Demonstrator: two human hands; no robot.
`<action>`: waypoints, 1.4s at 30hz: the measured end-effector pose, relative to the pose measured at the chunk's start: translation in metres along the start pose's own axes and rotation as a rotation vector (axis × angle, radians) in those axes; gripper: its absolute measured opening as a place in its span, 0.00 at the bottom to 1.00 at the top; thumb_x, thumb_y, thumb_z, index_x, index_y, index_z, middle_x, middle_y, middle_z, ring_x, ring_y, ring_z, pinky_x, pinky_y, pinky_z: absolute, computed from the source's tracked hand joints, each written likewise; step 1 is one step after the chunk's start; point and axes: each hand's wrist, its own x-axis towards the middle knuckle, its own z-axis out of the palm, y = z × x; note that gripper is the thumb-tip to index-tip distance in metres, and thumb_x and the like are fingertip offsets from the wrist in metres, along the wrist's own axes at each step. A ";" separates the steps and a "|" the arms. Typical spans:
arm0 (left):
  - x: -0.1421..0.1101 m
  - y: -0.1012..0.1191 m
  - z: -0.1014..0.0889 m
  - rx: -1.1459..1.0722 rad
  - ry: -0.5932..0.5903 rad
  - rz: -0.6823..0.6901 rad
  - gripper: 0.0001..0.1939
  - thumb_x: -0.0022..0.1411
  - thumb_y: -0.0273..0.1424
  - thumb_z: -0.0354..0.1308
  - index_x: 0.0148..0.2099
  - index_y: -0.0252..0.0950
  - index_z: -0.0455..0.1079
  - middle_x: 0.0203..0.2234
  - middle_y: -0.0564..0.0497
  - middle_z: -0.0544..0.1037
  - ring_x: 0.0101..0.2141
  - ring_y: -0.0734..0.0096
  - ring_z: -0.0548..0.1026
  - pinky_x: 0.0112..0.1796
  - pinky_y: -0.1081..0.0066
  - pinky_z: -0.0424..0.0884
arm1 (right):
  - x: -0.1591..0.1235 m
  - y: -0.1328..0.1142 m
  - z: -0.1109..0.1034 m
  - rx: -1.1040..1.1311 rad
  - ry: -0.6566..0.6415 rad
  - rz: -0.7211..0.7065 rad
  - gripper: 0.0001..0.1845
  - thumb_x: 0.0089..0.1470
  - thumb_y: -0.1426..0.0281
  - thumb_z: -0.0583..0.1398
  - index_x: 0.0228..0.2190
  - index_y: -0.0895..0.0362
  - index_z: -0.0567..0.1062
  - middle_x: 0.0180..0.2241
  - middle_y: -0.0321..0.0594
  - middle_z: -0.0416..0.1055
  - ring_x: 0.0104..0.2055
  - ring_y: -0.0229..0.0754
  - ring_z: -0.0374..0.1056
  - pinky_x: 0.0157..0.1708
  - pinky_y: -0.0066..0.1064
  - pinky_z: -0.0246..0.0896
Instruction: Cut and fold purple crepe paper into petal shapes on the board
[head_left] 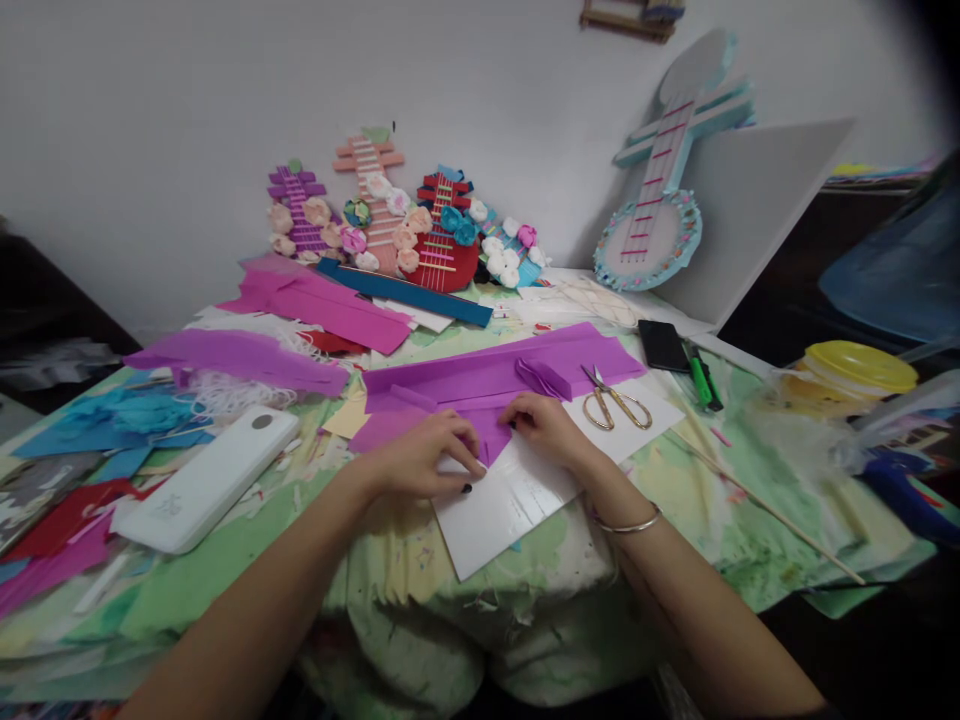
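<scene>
Purple crepe paper (491, 430) lies in a narrow pointed piece over a glossy white board (495, 520). At its left edge is my left hand (427, 450), with bent fingers near the paper's tip and the thumb apart, over the board. My right hand (544, 425) is curled, its thumb and fingertips closed on the right edge of the same paper. Behind both hands stretches a longer folded purple sheet (465, 365), with a small rolled purple piece (541, 378) on top. Gold-handled scissors (615, 402) rest on the board, right of my right hand, blades slightly apart.
Decorated paper instruments (442, 245) lean on the wall, beside a larger pale-blue one (649, 235). A white power bank (210, 480), white string (232, 393) and paper scraps lie left. To the right are a black phone (663, 346), green cutter (701, 378), thin stick (772, 510) and yellow-lidded tub (859, 368).
</scene>
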 end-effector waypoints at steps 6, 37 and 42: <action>0.000 -0.001 -0.003 -0.012 -0.002 0.009 0.09 0.58 0.30 0.59 0.42 0.40 0.77 0.40 0.48 0.76 0.43 0.64 0.71 0.45 0.65 0.65 | -0.001 -0.004 -0.002 0.015 -0.010 -0.004 0.14 0.47 0.84 0.57 0.31 0.59 0.78 0.33 0.40 0.76 0.35 0.40 0.69 0.37 0.30 0.61; 0.001 -0.005 0.004 -0.011 0.020 0.008 0.11 0.57 0.30 0.60 0.43 0.38 0.76 0.40 0.46 0.74 0.44 0.61 0.69 0.47 0.62 0.65 | 0.002 -0.012 0.003 0.017 -0.127 -0.047 0.06 0.45 0.82 0.63 0.26 0.60 0.77 0.27 0.37 0.72 0.31 0.37 0.65 0.33 0.28 0.55; 0.001 -0.005 0.003 -0.015 0.019 0.013 0.11 0.58 0.31 0.59 0.43 0.39 0.76 0.40 0.46 0.74 0.44 0.61 0.69 0.46 0.62 0.65 | 0.003 -0.012 0.003 0.026 -0.127 -0.032 0.06 0.44 0.82 0.64 0.26 0.60 0.77 0.27 0.37 0.72 0.31 0.37 0.64 0.33 0.28 0.55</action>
